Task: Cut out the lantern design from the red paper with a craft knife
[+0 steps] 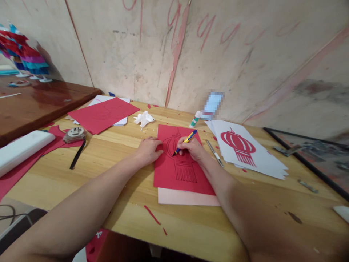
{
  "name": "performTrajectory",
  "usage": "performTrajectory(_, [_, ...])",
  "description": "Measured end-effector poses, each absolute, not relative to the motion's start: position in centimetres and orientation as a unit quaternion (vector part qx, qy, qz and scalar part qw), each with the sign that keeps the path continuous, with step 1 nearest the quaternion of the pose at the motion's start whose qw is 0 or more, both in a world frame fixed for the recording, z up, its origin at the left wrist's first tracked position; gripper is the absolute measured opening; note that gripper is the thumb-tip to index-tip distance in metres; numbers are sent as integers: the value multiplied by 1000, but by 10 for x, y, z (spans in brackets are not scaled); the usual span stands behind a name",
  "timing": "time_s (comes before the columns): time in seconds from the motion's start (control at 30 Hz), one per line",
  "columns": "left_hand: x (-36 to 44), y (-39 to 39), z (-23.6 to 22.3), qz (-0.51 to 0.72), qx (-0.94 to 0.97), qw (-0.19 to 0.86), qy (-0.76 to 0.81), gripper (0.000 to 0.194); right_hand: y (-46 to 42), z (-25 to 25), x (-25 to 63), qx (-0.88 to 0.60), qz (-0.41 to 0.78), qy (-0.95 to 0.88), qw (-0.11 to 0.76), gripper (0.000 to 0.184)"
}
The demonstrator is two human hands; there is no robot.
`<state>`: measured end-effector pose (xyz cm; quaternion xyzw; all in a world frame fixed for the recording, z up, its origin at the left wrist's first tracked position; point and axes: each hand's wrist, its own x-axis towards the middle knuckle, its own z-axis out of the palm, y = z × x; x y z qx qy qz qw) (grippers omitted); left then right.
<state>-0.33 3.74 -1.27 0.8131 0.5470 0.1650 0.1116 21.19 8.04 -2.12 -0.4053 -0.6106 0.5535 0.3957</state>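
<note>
A sheet of red paper lies in front of me over a paler sheet. On it is a dark line drawing of a lantern with a fringe at the bottom. My right hand grips a yellow and blue pen, its tip down at the lantern's body. My left hand rests at the red sheet's left edge, fingers stretched out and the fingertips touching the paper. Right of the sheet lies a grey craft knife or pen; which one I cannot tell.
White sheets bearing a red paper-cut lantern lie at right. A glue stick stands behind, near a blurred phone. Crumpled tissue, another red sheet, a tape measure and a long white case are at left.
</note>
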Motion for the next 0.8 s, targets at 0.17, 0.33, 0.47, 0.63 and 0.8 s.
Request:
performTrajectory(0.17, [-3, 37, -12, 169, 815, 113, 543, 23, 80, -21, 211, -404, 553, -609, 399, 10])
performTrajectory(0.33, [-4, 37, -12, 168, 813, 112, 546, 23, 81, -21, 212, -404, 553, -611, 398, 10])
performTrajectory(0.47, [-3, 37, -13, 167, 813, 113, 547, 24, 81, -22, 213, -403, 553, -615, 392, 11])
performTrajectory(0.63, [-3, 38, -14, 169, 813, 116, 545, 23, 81, -21, 212, -406, 553, -613, 391, 10])
performTrajectory(0.8, [-4, 39, -15, 171, 815, 111, 542, 23, 81, -21, 212, -406, 554, -613, 390, 11])
